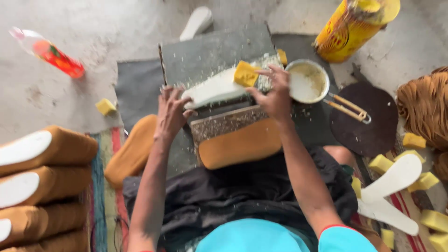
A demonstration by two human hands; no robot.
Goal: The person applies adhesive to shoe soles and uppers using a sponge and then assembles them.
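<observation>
We are seeing bare concrete floor (116, 28) lying open at the far left; a bowl (306, 80) and yellow can (347, 28) are crowding the right hand (276, 95), stacked soles (42, 182) blocking the near left.

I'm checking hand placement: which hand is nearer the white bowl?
Right. The right hand presses a yellow sponge on the white sole, just beside the bowl. The left hand holds the sole's far end, farther from it.
</observation>
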